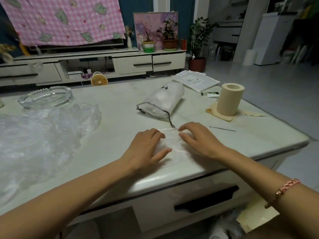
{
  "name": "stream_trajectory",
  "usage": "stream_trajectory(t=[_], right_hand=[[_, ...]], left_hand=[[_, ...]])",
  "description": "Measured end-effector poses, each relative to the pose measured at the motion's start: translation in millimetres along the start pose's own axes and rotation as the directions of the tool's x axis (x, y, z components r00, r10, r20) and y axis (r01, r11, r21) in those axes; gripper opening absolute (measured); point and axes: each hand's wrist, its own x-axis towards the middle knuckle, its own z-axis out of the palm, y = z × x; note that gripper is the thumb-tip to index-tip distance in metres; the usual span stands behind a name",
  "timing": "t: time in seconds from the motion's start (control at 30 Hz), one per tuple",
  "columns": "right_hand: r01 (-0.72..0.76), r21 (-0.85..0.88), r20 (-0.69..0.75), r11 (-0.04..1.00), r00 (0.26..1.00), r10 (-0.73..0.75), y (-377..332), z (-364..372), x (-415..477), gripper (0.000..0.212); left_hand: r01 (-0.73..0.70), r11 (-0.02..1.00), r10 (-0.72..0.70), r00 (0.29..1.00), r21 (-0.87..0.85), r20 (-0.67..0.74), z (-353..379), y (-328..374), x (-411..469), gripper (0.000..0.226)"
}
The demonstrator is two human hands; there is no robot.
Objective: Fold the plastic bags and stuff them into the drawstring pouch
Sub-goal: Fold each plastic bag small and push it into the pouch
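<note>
A clear plastic bag (170,141), folded into a narrow flat strip, lies on the pale table (112,118) near its front edge. My left hand (146,146) rests flat on its left side, fingers spread. My right hand (198,139) presses its right side with bent fingertips. Beyond them lies the white drawstring pouch (163,100) on its side, bulging, its open mouth and dark cord (170,120) facing me. A heap of loose clear plastic bags (39,133) covers the table's left part.
A glass ashtray (46,97) sits at the back left. A beige paper roll (230,100) stands at the right, with a small tube (211,94) and white mailers (196,81) behind it. A thin needle-like stick (222,128) lies right of my hands.
</note>
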Motion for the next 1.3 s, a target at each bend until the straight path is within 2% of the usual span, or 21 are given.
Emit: stream_trajectory(t=[0.03, 0.07, 0.13, 0.17, 0.23, 0.33, 0.43, 0.5, 0.6, 0.7, 0.77, 0.87, 0.97, 1.07, 1.23, 1.3], right_hand=[[-0.029, 0.104, 0.085, 0.994, 0.996, 0.020, -2, -7, -1, 0.021], [-0.047, 0.171, 0.204, 0.984, 0.979, 0.012, -5, -13, -4, 0.019], [0.021, 0.049, 0.421, 0.999, 0.906, -0.040, -9, -17, -8, 0.031], [0.076, -0.046, 0.473, 0.996, 0.880, -0.045, -10, -15, -9, 0.037], [0.134, -0.144, 0.444, 0.980, 0.894, -0.057, -11, -8, -9, 0.034], [0.141, -0.139, 0.297, 0.980, 0.950, -0.094, -12, 1, -4, 0.019], [-0.033, 0.106, 0.168, 0.994, 0.986, 0.015, -9, 1, 2, 0.017], [-0.128, 0.268, 0.125, 0.955, 0.987, 0.098, -6, 1, 8, 0.019], [-0.181, 0.379, 0.179, 0.907, 0.977, 0.120, -5, -3, 13, 0.023], [-0.217, 0.409, 0.263, 0.887, 0.958, 0.113, -3, -2, 18, 0.030], [-0.232, 0.426, 0.218, 0.874, 0.964, 0.150, 0, 4, 22, 0.027], [-0.290, 0.276, 0.037, 0.916, 0.956, 0.291, 6, 15, 35, 0.045], [-0.358, 0.101, -0.044, 0.928, 0.930, 0.364, 7, 22, 41, 0.048], [-0.345, -0.140, -0.059, 0.928, 0.939, 0.340, 9, 27, 42, 0.040], [-0.342, -0.312, -0.138, 0.886, 0.939, 0.315, 15, 32, 42, 0.035], [-0.336, -0.386, -0.175, 0.859, 0.941, 0.290, 16, 31, 40, 0.034]], left_hand=[[-0.025, 0.999, 0.023, 0.998, -0.040, -0.054, -2, 0, -2, 0.069], [-0.026, 0.998, 0.023, 0.999, -0.052, -0.049, -4, 0, -4, 0.066], [-0.001, 0.999, 0.002, 1.000, -0.036, 0.018, -2, 1, -7, 0.069], [0.007, 0.999, -0.005, 1.000, -0.038, 0.029, -1, 0, -8, 0.070], [0.023, 0.996, -0.022, 1.000, -0.089, 0.019, -1, -2, -6, 0.072], [0.042, 0.982, -0.039, 0.999, -0.185, 0.023, -5, -5, -2, 0.074], [0.033, 0.981, -0.019, 0.997, -0.192, 0.079, -9, -8, -1, 0.082], [0.049, 0.972, -0.048, 0.999, -0.230, 0.012, -4, -14, 0, 0.073], [0.183, 0.901, -0.244, 0.963, -0.394, -0.111, 4, -19, 5, 0.029], [0.378, 0.779, -0.462, 0.885, -0.500, -0.050, 10, -24, 17, 0.036], [0.456, 0.763, -0.532, 0.845, -0.459, -0.044, 12, -25, 23, 0.043], [0.547, 0.773, -0.597, 0.798, -0.322, -0.078, 16, -19, 32, 0.050], [0.603, 0.780, -0.622, 0.776, -0.163, -0.103, 18, -13, 37, 0.045], [0.601, 0.799, -0.597, 0.796, 0.014, -0.101, 22, -11, 39, 0.033], [0.641, 0.756, -0.636, 0.767, 0.136, -0.083, 20, -18, 40, 0.046], [0.625, 0.763, -0.622, 0.779, 0.165, -0.074, 20, -21, 41, 0.046]])
